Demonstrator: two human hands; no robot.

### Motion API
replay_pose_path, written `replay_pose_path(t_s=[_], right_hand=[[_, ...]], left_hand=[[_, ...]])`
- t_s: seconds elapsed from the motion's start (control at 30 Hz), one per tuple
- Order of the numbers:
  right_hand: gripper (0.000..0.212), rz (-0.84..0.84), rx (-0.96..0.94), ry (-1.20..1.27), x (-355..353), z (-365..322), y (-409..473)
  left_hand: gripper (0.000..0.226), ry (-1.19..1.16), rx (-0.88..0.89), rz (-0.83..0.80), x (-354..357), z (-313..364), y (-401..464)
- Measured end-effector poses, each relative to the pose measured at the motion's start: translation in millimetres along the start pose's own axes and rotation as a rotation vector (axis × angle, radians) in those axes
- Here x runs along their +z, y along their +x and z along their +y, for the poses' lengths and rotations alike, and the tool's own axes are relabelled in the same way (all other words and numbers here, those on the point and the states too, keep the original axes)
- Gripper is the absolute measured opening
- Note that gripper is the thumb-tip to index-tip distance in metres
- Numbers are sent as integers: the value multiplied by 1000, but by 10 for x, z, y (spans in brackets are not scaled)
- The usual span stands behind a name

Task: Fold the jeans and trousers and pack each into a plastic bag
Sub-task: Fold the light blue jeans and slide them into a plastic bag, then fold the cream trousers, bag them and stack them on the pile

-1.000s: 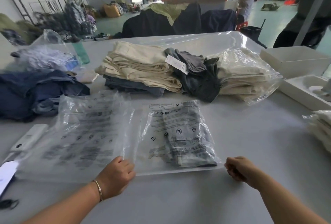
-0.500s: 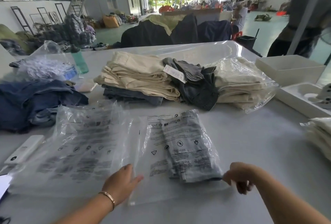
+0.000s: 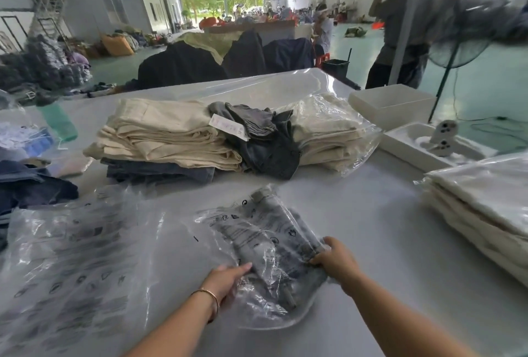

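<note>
A clear printed plastic bag (image 3: 265,245) with folded grey jeans inside lies crumpled on the white table near me, turned at an angle. My left hand (image 3: 225,279) lies on the bag's near left side with straight fingers. My right hand (image 3: 334,261) grips the bag's right edge, fingers curled into the plastic. A stack of empty printed bags (image 3: 71,265) lies flat to the left. Behind, a pile of folded cream trousers (image 3: 160,136) sits on dark jeans, with a loose grey pair (image 3: 265,139) beside it.
Bagged cream trousers (image 3: 334,131) lie at the back right, and another bagged stack (image 3: 480,211) at the right edge. White trays (image 3: 394,105) stand far right. Dark blue jeans (image 3: 25,185) are heaped at the left. A person stands by a fan (image 3: 457,42) beyond the table.
The bagged jeans have been pulled in and turned, and the bag is now crumpled. My right hand moved from the bag's corner onto its right edge; my left hand slid onto the bag.
</note>
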State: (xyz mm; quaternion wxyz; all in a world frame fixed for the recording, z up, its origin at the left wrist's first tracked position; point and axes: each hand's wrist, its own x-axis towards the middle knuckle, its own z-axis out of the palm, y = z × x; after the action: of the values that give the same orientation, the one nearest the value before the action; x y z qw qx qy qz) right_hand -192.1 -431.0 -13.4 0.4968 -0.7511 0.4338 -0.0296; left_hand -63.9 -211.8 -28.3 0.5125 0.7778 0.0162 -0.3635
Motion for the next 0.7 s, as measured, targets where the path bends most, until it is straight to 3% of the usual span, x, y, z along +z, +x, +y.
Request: replay_pose_path(t_s=[0.1, 0.27, 0.4, 0.47, 0.53, 0.6, 0.7], right_hand=[[40, 116, 19, -146, -458, 210, 70], [37, 391, 66, -580, -1381, 647, 153], [43, 552, 161, -819, -1927, 953, 167], [45, 580, 136, -875, -2055, 1103, 171], [49, 571, -44, -937, -2062, 1229, 204], [52, 458, -232, -918, -1982, 1307, 271], [52, 250, -311, -848, -1838, 1373, 401]], left_hand=[[63, 49, 49, -141, 544, 111, 90], [44, 108, 65, -420, 1548, 356, 127], [44, 248, 108, -539, 2299, 503, 74], [33, 204, 110, -532, 2566, 562, 40], [25, 167, 100, -481, 2701, 611, 30], [25, 157, 121, -369, 2705, 640, 72], [24, 234, 184, -245, 2564, 645, 173]])
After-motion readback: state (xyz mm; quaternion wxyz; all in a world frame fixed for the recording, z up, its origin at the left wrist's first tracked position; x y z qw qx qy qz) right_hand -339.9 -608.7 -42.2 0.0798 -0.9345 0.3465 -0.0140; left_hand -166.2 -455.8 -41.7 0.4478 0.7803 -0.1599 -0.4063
